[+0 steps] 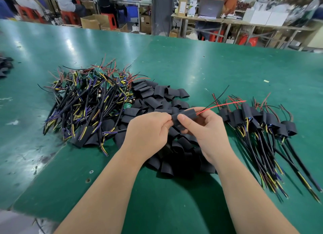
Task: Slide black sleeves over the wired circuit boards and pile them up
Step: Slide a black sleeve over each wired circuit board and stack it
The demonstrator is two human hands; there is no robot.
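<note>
Both hands hold one black sleeve (187,115) above the green table (192,65). My left hand (148,128) pinches its left end. My right hand (201,127) grips it, thumb on top. A red wire (222,105) and a black wire stick out of the sleeve's right end; the board inside is hidden. A heap of bare wired circuit boards (90,97) lies to the left. Loose black sleeves (157,95) are strewn in the middle and under my hands. A pile of sleeved boards (258,121) with trailing cables lies to the right.
More dark pieces (5,65) lie at the table's far left edge. Beyond the table are people seated on red stools (70,17), cardboard boxes (92,22), a pillar (162,11) and a bench with a laptop (210,8).
</note>
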